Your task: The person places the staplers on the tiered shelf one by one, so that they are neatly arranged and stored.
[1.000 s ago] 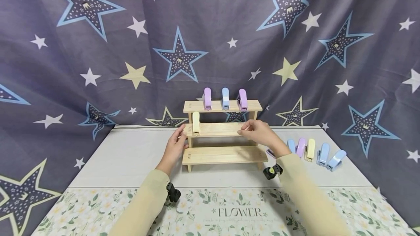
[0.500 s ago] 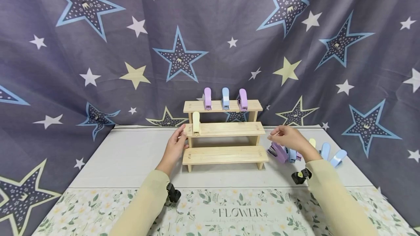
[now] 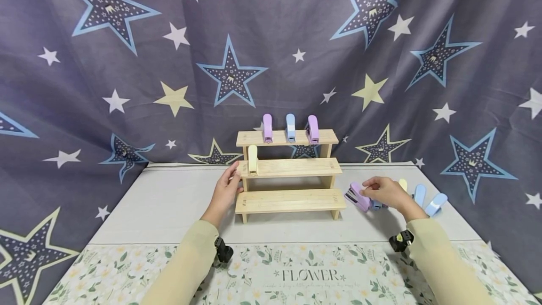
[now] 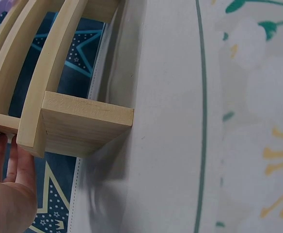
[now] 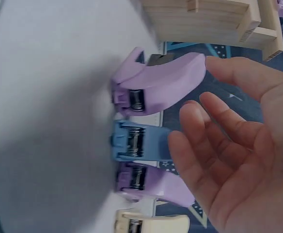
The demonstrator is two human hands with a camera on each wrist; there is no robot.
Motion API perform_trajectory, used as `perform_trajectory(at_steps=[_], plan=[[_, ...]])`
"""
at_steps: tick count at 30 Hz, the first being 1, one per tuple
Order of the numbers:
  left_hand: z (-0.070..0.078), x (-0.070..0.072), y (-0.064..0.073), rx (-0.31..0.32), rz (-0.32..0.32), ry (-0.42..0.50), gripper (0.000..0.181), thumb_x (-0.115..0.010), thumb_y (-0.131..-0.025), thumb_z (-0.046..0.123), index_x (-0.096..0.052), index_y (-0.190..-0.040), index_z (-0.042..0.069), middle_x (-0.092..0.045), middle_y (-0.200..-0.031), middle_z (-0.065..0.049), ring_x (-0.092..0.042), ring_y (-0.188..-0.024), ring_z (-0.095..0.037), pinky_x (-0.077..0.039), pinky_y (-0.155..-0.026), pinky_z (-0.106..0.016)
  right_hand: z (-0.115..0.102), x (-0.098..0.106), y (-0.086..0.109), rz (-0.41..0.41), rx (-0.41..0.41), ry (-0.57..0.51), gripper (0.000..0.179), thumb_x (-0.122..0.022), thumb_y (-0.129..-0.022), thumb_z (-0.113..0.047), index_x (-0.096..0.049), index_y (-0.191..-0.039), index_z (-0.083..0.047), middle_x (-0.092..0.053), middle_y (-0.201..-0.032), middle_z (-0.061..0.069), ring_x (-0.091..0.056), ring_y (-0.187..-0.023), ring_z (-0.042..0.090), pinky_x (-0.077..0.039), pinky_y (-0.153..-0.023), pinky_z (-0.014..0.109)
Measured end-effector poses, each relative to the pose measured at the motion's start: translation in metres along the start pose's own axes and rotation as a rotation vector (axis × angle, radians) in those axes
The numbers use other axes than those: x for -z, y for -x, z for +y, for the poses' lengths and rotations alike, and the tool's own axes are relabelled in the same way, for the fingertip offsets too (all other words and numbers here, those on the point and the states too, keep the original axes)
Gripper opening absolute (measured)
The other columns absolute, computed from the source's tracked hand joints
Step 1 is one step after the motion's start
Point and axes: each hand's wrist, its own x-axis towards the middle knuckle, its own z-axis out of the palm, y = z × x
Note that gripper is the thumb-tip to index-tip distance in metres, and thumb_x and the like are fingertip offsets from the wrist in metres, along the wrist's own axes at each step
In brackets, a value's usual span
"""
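My left hand [image 3: 224,194] holds the left end of the three-tier wooden rack [image 3: 292,201] at its middle shelf. In the left wrist view its fingers [image 4: 24,167] reach in behind the shelf edge. On the right, my right hand [image 3: 387,193] hovers at the nearest purple stapler [image 3: 356,197], fingers spread and loosely bent. The right wrist view shows the thumb at the tip of that purple stapler [image 5: 170,87], the other fingers beside a blue stapler [image 5: 153,143]. A cream stapler [image 3: 252,159] stands at the left of the middle shelf.
Along the top shelf stand a purple stapler [image 3: 267,127], a blue one [image 3: 290,127] and another purple one [image 3: 313,128]. Beyond my right hand are a yellow stapler [image 3: 403,184] and two blue ones, partly hidden. A star-patterned curtain [image 3: 169,60] hangs behind the table.
My right hand has moved right and down from the middle shelf to the row of staplers, its fingers now at the purple one. The left hand stays on the rack.
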Motion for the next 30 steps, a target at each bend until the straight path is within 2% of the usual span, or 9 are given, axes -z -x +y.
perform_trajectory(at_steps=[5,9,16,30], plan=[[0.0,-0.001,0.0,-0.007,0.0,-0.002,0.048,-0.043,-0.107,0.018,-0.039,-0.155,0.013,-0.046,-0.138,-0.016,-0.052,-0.124,-0.031,-0.051,-0.1,-0.049,0.007,-0.007,0.002,-0.004,-0.009,-0.029,0.044,-0.073,-0.09,-0.024,-0.064,-0.119,0.008,-0.07,-0.097,0.013,-0.063,-0.079,0.019,-0.054,-0.065,0.031],[0.0,0.0,0.0,-0.002,-0.002,-0.006,0.048,-0.043,-0.107,0.018,-0.039,-0.155,0.014,-0.046,-0.138,-0.015,-0.052,-0.124,-0.031,-0.051,-0.1,-0.048,0.013,-0.014,-0.001,0.021,0.004,0.002,0.043,-0.075,-0.088,-0.025,-0.066,-0.115,0.008,-0.071,-0.089,0.008,-0.065,-0.073,0.017,-0.054,-0.062,0.03],[0.0,0.0,0.001,-0.007,-0.004,-0.018,0.049,-0.042,-0.107,0.018,-0.037,-0.156,0.013,-0.046,-0.138,-0.016,-0.052,-0.125,-0.032,-0.052,-0.1,-0.048,0.017,-0.021,-0.003,0.044,-0.001,0.035,0.041,-0.077,-0.086,-0.024,-0.068,-0.109,0.008,-0.063,-0.075,0.002,-0.062,-0.064,0.015,-0.05,-0.058,0.028],[-0.001,0.0,0.0,-0.012,-0.005,-0.004,0.048,-0.043,-0.108,0.016,-0.039,-0.155,0.014,-0.046,-0.137,-0.017,-0.051,-0.125,-0.033,-0.05,-0.101,-0.05,0.014,-0.025,0.002,0.015,-0.031,-0.011,0.033,-0.076,-0.089,-0.025,-0.066,-0.1,0.004,-0.063,-0.07,0.005,-0.063,-0.06,0.018,-0.052,-0.055,0.03]])
